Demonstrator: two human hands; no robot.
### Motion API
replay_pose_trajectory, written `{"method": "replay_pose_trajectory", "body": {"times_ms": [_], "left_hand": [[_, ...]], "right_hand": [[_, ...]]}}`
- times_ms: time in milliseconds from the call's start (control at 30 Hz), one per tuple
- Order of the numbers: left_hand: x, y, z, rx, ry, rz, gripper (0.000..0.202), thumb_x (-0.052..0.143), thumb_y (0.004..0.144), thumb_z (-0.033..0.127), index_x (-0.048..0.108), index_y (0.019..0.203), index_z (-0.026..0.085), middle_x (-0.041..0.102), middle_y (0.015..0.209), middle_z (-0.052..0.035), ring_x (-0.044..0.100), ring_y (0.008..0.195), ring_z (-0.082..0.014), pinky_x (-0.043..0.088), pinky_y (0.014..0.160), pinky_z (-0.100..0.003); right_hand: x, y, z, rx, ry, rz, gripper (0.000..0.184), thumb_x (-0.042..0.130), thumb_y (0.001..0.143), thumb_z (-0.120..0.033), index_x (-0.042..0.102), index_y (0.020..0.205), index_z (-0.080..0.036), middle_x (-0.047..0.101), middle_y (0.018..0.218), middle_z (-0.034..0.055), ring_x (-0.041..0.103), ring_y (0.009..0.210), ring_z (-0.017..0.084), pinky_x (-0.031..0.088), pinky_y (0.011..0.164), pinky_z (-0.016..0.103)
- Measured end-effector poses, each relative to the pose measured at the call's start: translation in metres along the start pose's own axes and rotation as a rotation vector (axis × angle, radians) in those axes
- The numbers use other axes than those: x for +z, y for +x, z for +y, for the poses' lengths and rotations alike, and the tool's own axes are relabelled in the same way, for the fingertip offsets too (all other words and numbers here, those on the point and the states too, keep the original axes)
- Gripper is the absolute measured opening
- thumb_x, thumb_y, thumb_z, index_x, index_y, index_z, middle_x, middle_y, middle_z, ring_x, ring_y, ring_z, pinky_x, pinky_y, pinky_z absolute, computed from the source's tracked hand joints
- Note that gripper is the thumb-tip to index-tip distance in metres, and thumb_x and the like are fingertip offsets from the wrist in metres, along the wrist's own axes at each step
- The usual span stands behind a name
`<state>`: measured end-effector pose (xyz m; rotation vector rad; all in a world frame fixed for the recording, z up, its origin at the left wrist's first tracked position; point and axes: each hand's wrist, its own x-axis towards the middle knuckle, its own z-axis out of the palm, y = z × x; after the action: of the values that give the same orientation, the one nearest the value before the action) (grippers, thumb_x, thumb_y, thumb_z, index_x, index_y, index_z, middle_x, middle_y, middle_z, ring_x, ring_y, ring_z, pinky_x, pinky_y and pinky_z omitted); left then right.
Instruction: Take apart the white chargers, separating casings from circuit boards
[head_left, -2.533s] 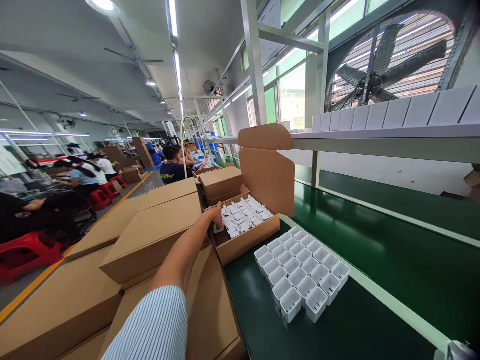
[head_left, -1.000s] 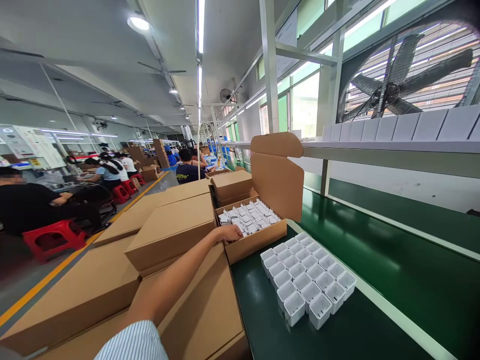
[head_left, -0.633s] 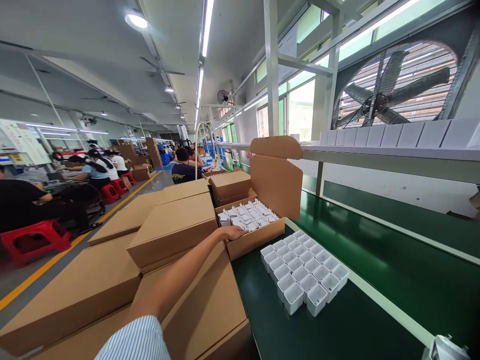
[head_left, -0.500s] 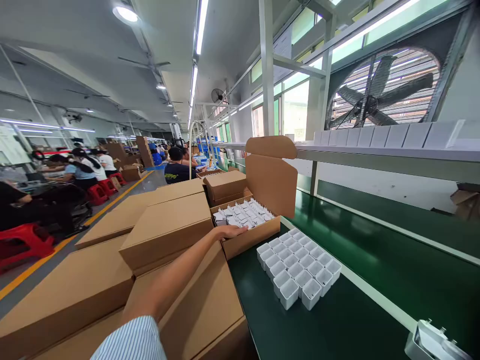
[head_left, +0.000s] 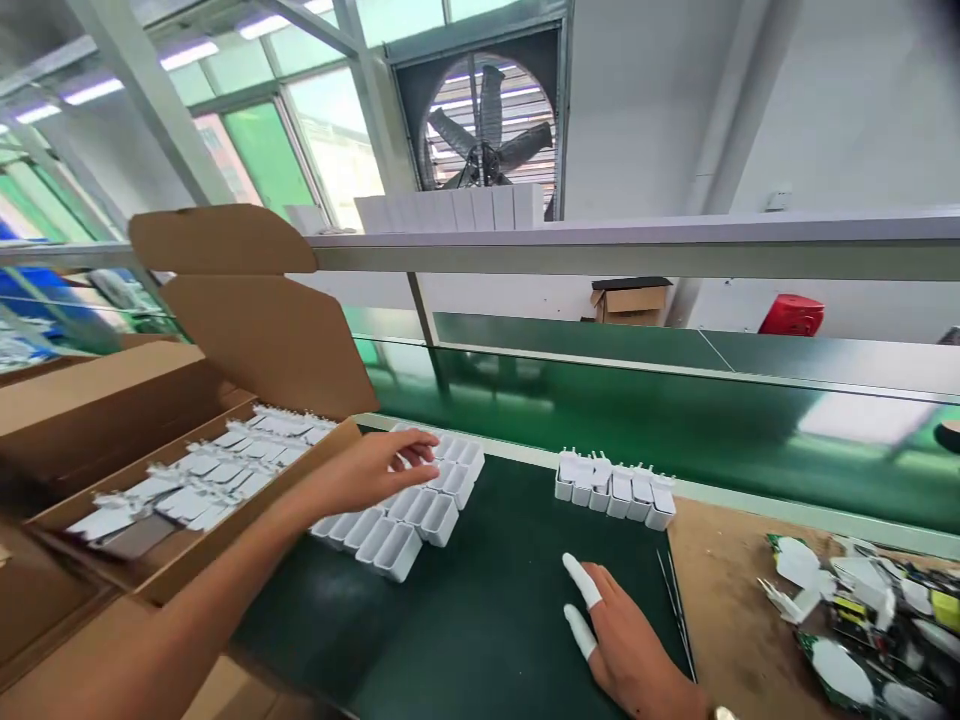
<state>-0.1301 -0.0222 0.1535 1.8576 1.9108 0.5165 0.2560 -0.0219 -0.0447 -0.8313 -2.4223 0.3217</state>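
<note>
Open carton (head_left: 247,330): plain brown cardboard, no print.
Parts in carton (head_left: 202,470): white, with one dark grey patch at the near end.
Block of shells (head_left: 420,505): white, uniform.
Row of pronged shells (head_left: 615,490): white, uniform.
Work mat (head_left: 465,610): dark green, plain.
Conveyor belt (head_left: 637,420): glossy green, with pale reflections.
Board at right (head_left: 735,610): brown, plain.
Circuit boards (head_left: 862,620): green with white, yellow and dark parts.
Finger cots (head_left: 581,580): white, on two fingers of the right hand (head_left: 630,650).
Stool (head_left: 791,315): red.
Shelf rail (head_left: 637,250): pale grey.
Fan blades (head_left: 487,130): dark grey.
</note>
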Motion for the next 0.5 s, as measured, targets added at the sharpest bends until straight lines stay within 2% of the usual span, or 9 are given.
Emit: {"method": "replay_pose_trajectory", "body": {"times_ms": [67,100,167,233,300,367,467,500], "left_hand": [[0.049,0.025,0.039,0.065,0.011,-0.139,0.067,0.071,0.079,0.06,0.061,0.137,0.028,0.072,0.129,-0.0066,0.07,0.104,-0.0282,0.053,0.089,-0.032],[0.072,0.038,0.056,0.107,0.061,-0.201,0.078,0.074,0.078,0.056,0.052,0.147,0.028,0.067,0.136,-0.0083,0.069,0.107,-0.0295,0.051,0.091,-0.033],[0.113,0.064,0.086,0.187,0.087,-0.244,0.098,0.078,0.076,0.054,0.033,0.159,0.029,0.049,0.157,-0.0108,0.065,0.119,-0.0345,0.05,0.096,-0.036],[0.141,0.088,0.107,0.249,0.12,-0.265,0.112,0.08,0.074,0.053,0.018,0.164,0.027,0.031,0.168,-0.0139,0.057,0.132,-0.0393,0.048,0.102,-0.039],[0.155,0.106,0.122,0.279,0.162,-0.279,0.118,0.081,0.074,0.048,0.011,0.165,0.023,0.034,0.166,-0.0179,0.051,0.139,-0.0414,0.046,0.106,-0.043],[0.158,0.117,0.129,0.281,0.212,-0.291,0.117,0.081,0.074,0.04,0.009,0.165,0.021,0.044,0.16,-0.0203,0.053,0.137,-0.0421,0.047,0.105,-0.045],[0.152,0.118,0.129,0.283,0.27,-0.347,0.114,0.076,0.071,0.023,0.01,0.164,0.026,0.056,0.151,-0.0135,0.065,0.125,-0.0366,0.054,0.094,-0.04],[0.15,0.116,0.127,0.275,0.284,-0.363,0.115,0.073,0.069,0.017,0.009,0.164,0.028,0.057,0.15,-0.0117,0.067,0.122,-0.0351,0.056,0.089,-0.038]], "right_hand": [[-0.005,0.002,-0.009,-0.006,0.008,0.006,0.067,0.038,0.098,-0.008,0.019,0.161,-0.019,0.064,0.123,0.016,0.066,0.101,0.026,0.062,0.09,0.045],[-0.006,0.002,-0.011,-0.006,0.01,0.007,0.067,0.038,0.098,-0.008,0.019,0.161,-0.019,0.064,0.121,0.0157,0.066,0.1,0.026,0.062,0.089,0.046],[-0.009,-0.001,-0.01,0.0,0.015,0.017,0.066,0.04,0.097,-0.008,0.021,0.16,-0.018,0.063,0.119,0.0153,0.066,0.098,0.026,0.062,0.089,0.046],[-0.011,-0.004,-0.006,0.002,0.027,0.031,0.065,0.04,0.096,-0.007,0.026,0.158,-0.018,0.063,0.118,0.015,0.066,0.099,0.026,0.061,0.091,0.045],[-0.01,-0.007,0.0,0.018,0.051,0.047,0.062,0.041,0.096,-0.009,0.032,0.156,-0.02,0.063,0.118,0.0142,0.066,0.1,0.025,0.061,0.091,0.042],[-0.006,-0.01,0.006,0.018,0.087,0.066,0.059,0.045,0.096,-0.014,0.038,0.154,-0.021,0.065,0.117,0.0136,0.067,0.1,0.026,0.061,0.09,0.041],[0.006,-0.013,0.016,-0.02,0.148,0.088,0.052,0.058,0.091,-0.027,0.053,0.143,-0.021,0.067,0.113,0.0152,0.068,0.1,0.031,0.06,0.087,0.044],[0.011,-0.014,0.019,0.01,0.155,0.112,0.048,0.062,0.089,-0.03,0.059,0.136,-0.022,0.068,0.112,0.015,0.068,0.1,0.032,0.06,0.085,0.043]]}}
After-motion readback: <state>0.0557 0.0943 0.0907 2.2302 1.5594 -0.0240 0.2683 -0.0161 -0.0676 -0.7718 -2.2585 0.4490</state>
